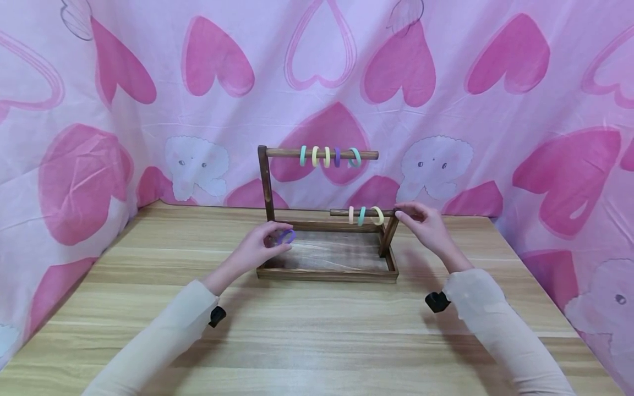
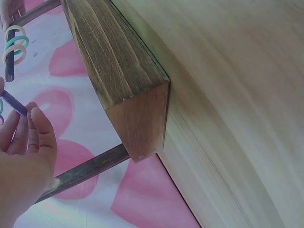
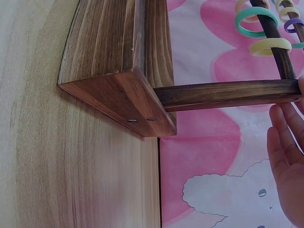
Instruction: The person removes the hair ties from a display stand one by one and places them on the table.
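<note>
My left hand [image 1: 251, 248] pinches a purple ring [image 1: 287, 237] between thumb and fingertips, above the left end of a dark wooden rack [image 1: 327, 276]. In the left wrist view the purple ring [image 2: 14, 103] appears edge-on at the fingertips. At the rack's right side, my right hand [image 1: 423, 224] holds the top of the short post [image 1: 389, 236] between thumb and fingers. Three rings, peach [image 1: 351, 215], green [image 1: 361, 216] and yellow [image 1: 378, 215], hang on the lower bar. Several green, yellow and purple rings [image 1: 337, 157] hang along the upper bar [image 1: 284, 152].
The rack's tray base stands on a light wood table [image 1: 317, 335], near its back edge. A pink and white curtain [image 1: 322, 66] with hearts surrounds the back and sides. The tall post [image 1: 267, 187] rises at the rack's left.
</note>
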Tool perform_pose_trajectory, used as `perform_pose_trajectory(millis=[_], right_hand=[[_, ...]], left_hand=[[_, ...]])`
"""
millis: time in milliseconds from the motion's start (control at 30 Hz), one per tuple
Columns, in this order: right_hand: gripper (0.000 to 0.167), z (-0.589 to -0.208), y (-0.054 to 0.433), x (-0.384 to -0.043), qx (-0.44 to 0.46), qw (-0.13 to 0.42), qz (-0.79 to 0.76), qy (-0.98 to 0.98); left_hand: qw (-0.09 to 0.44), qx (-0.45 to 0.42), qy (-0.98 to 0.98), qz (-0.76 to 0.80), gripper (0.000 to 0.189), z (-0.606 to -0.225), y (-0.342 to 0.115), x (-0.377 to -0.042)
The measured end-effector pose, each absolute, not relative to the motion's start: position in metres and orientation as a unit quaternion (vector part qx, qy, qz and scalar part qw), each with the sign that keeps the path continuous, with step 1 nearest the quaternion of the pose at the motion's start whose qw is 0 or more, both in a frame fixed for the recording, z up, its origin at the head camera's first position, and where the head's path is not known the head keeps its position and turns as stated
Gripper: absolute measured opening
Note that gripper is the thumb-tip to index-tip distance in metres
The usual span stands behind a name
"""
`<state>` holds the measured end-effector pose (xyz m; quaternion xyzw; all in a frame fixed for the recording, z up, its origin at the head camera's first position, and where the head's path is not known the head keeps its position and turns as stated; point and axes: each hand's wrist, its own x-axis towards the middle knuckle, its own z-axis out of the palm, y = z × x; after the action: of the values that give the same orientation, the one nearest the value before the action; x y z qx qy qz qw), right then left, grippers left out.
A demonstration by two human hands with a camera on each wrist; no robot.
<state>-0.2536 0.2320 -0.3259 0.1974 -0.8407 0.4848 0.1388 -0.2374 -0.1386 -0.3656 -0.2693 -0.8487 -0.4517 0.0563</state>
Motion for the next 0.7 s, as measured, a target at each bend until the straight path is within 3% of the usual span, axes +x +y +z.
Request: perform_pose_trajectory(millis=[367,700], right_hand=[[0.026,-0.325,0.231,-0.253,0.21,0.14,0.486,-0.837],[0.026,-0.326,0.232,-0.254,0.217,0.146,0.489,-0.832]], left_hand=[[0.069,-0.299,-0.857,-0.414,0.036,-0.371,-0.152,-0.229],[0.041,-0.315,-0.86,-0.399,0.038,-0.38,-0.165,-0.217]])
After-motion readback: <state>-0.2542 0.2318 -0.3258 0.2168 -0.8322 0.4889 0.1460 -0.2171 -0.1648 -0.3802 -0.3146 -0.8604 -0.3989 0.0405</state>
